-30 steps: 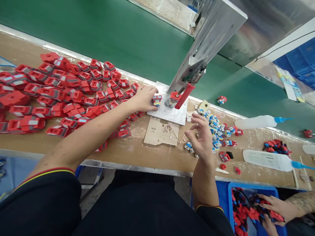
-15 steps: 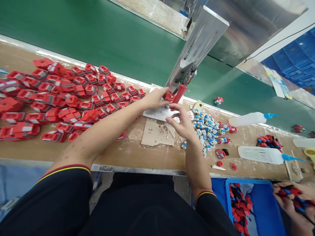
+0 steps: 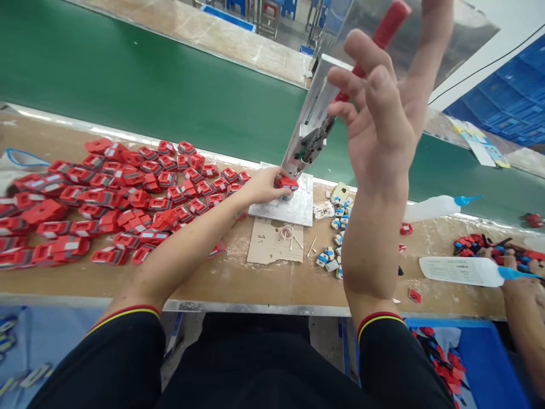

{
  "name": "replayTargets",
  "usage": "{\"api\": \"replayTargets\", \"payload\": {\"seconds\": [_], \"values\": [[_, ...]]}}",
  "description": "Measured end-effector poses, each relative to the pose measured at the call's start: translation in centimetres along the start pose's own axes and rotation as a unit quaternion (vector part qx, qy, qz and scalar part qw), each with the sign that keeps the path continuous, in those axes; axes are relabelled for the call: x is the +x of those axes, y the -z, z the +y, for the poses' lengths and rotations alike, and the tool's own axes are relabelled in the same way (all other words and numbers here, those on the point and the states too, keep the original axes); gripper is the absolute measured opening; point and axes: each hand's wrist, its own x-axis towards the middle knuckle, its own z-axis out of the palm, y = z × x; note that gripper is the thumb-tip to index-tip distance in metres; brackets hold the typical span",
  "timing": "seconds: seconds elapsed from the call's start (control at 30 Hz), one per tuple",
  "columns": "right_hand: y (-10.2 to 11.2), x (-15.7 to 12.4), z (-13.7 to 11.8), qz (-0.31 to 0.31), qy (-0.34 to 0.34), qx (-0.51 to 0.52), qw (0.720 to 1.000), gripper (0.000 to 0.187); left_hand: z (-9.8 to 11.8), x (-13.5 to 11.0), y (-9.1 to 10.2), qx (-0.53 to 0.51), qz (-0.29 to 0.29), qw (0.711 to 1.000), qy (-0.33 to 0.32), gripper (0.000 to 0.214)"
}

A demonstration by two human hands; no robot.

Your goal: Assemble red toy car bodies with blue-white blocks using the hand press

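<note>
My left hand point(image 3: 266, 187) is closed on a small red part point(image 3: 287, 183) and holds it on the metal base plate point(image 3: 293, 210) under the head of a hand press point(image 3: 310, 125). My right hand point(image 3: 383, 113) is raised high in front of the camera, with its fingers loosely spread. The press's red lever handle point(image 3: 389, 23) stands up behind those fingers, between index finger and thumb. I cannot tell whether the hand touches it.
A big pile of red parts point(image 3: 106, 199) covers the bench's left side. Small blue-and-white pieces point(image 3: 336, 255), a cardboard scrap point(image 3: 272, 241) and two squeeze bottles point(image 3: 430, 207) point(image 3: 460, 270) lie on the right. A green conveyor point(image 3: 170, 85) runs behind. Another person's hand point(image 3: 522, 289) works above a blue bin point(image 3: 489, 363).
My right hand rose from the bench up to head height, and the red lever handle swung from down to up. My left hand moved to the press and stays on the red part.
</note>
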Motion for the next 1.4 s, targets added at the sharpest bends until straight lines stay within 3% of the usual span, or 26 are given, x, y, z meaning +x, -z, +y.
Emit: {"api": "replayTargets", "payload": {"seconds": [0.1,0.2,0.27,0.37,0.5,0.63,0.73,0.8,0.9,0.97,1.07,1.13,1.4], "values": [[0.6,0.2,1.4,0.023,0.032,0.046,0.998,0.049,0.7,-2.5,1.3,-0.141,-0.065,0.987,0.041,0.031],[0.5,-4.4,4.0,0.059,0.076,0.006,0.995,0.056,1.5,-5.6,2.2,-0.286,-0.073,0.955,0.02,0.031],[-0.2,-8.6,5.6,0.049,0.033,-0.035,0.998,0.046,2.2,-7.2,2.2,-0.348,-0.072,0.934,0.018,0.032],[-1.6,-14.0,7.0,0.008,-0.067,-0.014,0.998,0.043,3.2,-8.5,1.8,-0.388,-0.096,0.917,0.022,0.032],[-3.2,-17.9,7.9,-0.017,-0.164,0.063,0.984,0.048,4.4,-8.5,0.7,-0.388,-0.115,0.914,0.006,0.034],[-3.8,-19.3,8.4,-0.005,-0.157,0.084,0.984,0.046,5.2,-8.1,-0.1,-0.377,-0.124,0.918,-0.002,0.034],[-3.8,-19.7,8.3,0.024,-0.091,0.058,0.994,0.065,5.7,-8.4,-0.3,-0.333,-0.121,0.935,-0.021,0.03],[-3.7,-19.7,8.0,0.019,-0.046,0.038,0.998,0.064,6.0,-9.1,-0.5,-0.299,-0.115,0.946,-0.041,0.03],[-3.7,-19.8,7.4,0.029,-0.015,0.05,0.998,0.053,6.4,-10.7,-0.8,-0.254,-0.076,0.96,-0.093,0.046],[-3.7,-20.0,6.9,0.056,-0.01,0.065,0.996,0.052,6.4,-11.8,-1.2,-0.192,-0.023,0.967,-0.163,0.059],[-3.9,-20.4,6.1,0.067,-0.007,0.057,0.996,0.055,6.3,-12.7,-1.8,-0.094,0.065,0.948,-0.296,0.056],[-4.0,-20.7,5.6,0.061,-0.009,0.045,0.997,0.058,6.1,-12.9,-2.2,-0.07,0.102,0.929,-0.349,0.055],[-4.0,-20.7,4.3,0.054,0.017,0.051,0.997,0.058,5.8,-13.2,-3.4,-0.074,0.162,0.904,-0.388,0.056]]}}
